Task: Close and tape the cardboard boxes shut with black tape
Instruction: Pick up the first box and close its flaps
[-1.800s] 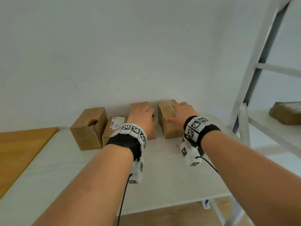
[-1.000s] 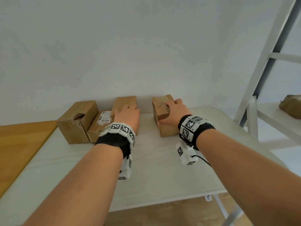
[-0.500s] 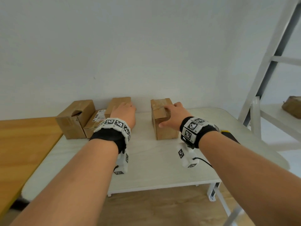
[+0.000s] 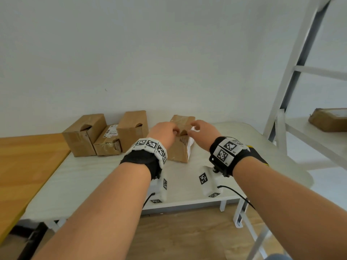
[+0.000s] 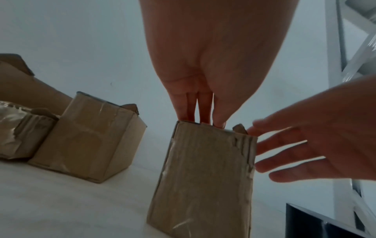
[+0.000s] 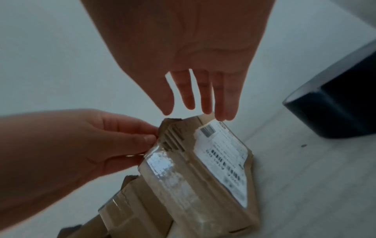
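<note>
A small worn cardboard box [image 4: 179, 149] stands upright on the white table [image 4: 93, 177], its top flap edge raised. My left hand [image 4: 173, 131] curls its fingers over the box's top left edge, and its fingertips [image 5: 200, 118] sit on that rim. My right hand [image 4: 195, 126] hovers at the top right, fingers straight and spread, with its fingertips [image 6: 221, 116] at the edge above the white label [image 6: 225, 161]. A black tape roll [image 6: 335, 112] lies on the table right of the box, mostly hidden behind my right wrist in the head view.
Three more brown boxes [image 4: 105, 134] stand in a row by the wall at the back left, two with gaping flaps. A wooden surface [image 4: 22, 166] adjoins the table on the left. A white ladder frame [image 4: 293, 72] and a shelf with a parcel [image 4: 330, 121] are at the right.
My left hand left the third box in the row and came over to the right-hand box. My right hand slid off the box's top and opened beside its upper right edge.
</note>
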`<state>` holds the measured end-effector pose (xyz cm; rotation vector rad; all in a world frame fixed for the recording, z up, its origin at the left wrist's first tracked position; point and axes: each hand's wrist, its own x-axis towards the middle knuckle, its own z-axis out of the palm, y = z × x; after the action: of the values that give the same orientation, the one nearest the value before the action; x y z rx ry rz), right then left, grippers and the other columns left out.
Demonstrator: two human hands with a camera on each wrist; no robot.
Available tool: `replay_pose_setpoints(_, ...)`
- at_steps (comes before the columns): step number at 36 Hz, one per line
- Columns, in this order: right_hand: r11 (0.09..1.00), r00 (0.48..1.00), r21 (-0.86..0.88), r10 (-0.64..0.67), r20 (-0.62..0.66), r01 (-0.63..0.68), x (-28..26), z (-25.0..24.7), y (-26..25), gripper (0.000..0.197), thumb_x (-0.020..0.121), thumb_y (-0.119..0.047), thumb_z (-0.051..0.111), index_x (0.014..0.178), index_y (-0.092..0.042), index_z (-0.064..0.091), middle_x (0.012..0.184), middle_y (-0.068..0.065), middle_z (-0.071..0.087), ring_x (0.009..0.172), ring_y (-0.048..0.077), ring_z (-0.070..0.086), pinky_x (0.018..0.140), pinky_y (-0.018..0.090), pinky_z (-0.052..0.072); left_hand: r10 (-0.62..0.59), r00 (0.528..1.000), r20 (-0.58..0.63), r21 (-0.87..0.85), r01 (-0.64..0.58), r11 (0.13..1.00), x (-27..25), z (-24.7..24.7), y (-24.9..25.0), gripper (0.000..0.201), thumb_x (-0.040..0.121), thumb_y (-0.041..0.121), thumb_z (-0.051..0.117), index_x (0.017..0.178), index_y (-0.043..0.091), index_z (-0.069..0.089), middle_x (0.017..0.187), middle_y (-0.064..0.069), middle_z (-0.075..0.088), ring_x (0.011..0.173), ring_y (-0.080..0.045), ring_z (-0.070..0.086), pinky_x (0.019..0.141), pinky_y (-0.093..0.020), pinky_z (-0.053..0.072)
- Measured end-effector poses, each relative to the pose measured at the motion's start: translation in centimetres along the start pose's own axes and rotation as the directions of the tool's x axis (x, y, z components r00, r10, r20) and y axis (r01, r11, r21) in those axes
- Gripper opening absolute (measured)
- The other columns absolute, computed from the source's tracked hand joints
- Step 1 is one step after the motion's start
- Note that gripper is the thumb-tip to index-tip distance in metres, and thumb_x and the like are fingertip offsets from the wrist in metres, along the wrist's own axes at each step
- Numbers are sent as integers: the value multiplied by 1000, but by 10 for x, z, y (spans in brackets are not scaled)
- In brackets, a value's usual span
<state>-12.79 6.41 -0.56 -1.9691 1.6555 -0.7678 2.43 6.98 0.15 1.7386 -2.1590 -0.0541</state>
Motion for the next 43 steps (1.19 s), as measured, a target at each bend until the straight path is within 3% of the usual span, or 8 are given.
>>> replay_pose_setpoints(2, 996, 998, 63, 61, -11, -60, 0, -1, -4, 43, 94, -35, 50, 127, -8, 54, 125, 10, 60, 111, 25, 58, 89, 34, 46, 6, 1000, -20, -7, -7, 1000, -2, 1, 0, 31, 98, 15, 41, 114, 17, 67, 112, -5, 67, 103, -22, 60, 90, -33, 46)
replay_pose_setpoints(4, 993, 996, 78, 87, -2, -87, 2, -2, -9, 37, 95, -35, 48, 93, -1, 63, 91, 14, 65, 81, 27, 62, 70, 36, 48, 20, 999, -31, -6, -21, 1000, -3, 2, 0, 30, 97, 16, 42, 111, 17, 68, 107, -4, 68, 99, -22, 61, 86, -33, 46)
replay_pose_setpoints(7, 989, 990, 34, 141, 15, -142, 5, 0, -13, 43, 95, -40, 46, 64, -11, 44, 64, 2, 44, 56, 15, 43, 50, 26, 34, 57, 998, -18, 34, -56, 998, -3, 3, -2, 28, 97, 15, 42, 108, 15, 68, 97, -4, 67, 87, -20, 59, 77, -31, 44)
replay_pose_setpoints(13, 973, 983, 148, 170, 63, -178, 11, 3, -11, 37, 84, -42, 63, 66, -12, 50, 67, 3, 53, 60, 15, 50, 53, 25, 38, 68, 996, -51, 1, -68, 998, -5, 5, -7, 30, 98, 20, 41, 117, 22, 65, 111, 0, 67, 101, -18, 61, 84, -27, 43)
replay_pose_setpoints(18, 967, 985, 189, 161, 60, -169, 4, 5, -1, 43, 83, -38, 67, 91, 4, 64, 95, 23, 67, 75, 19, 53, 82, 42, 53, 29, 996, -83, -26, -32, 999, -2, 9, -9, 21, 97, 26, 47, 111, 19, 61, 106, 1, 66, 96, -16, 60, 76, -24, 40)
replay_pose_setpoints(32, 919, 984, 360, 114, 139, -157, 4, 6, 3, 24, 90, -23, 64, 72, -21, 48, 78, -5, 57, 77, 12, 59, 52, 16, 41, 3, 996, -89, -101, -12, 995, -4, 9, -11, 20, 96, 24, 49, 104, 16, 66, 99, 0, 67, 88, -16, 58, 75, -25, 41)
replay_pose_setpoints(38, 902, 977, 384, 146, 155, -196, 13, 10, 6, 19, 92, -16, 60, 80, -17, 46, 96, 6, 59, 89, 23, 61, 56, 21, 44, 9, 994, -107, -85, -18, 996, -4, 12, -11, 21, 96, 26, 50, 103, 17, 67, 96, 1, 67, 88, -16, 59, 75, -27, 43)
replay_pose_setpoints(43, 966, 994, 243, 70, 78, -87, 9, 10, 16, 20, 91, -27, 59, 105, -12, 56, 105, 9, 65, 91, 24, 65, 82, 37, 54, 15, 995, -104, -38, -19, 999, -2, 14, -9, 21, 98, 24, 45, 102, 16, 65, 94, -1, 66, 86, -19, 58, 69, -27, 38)
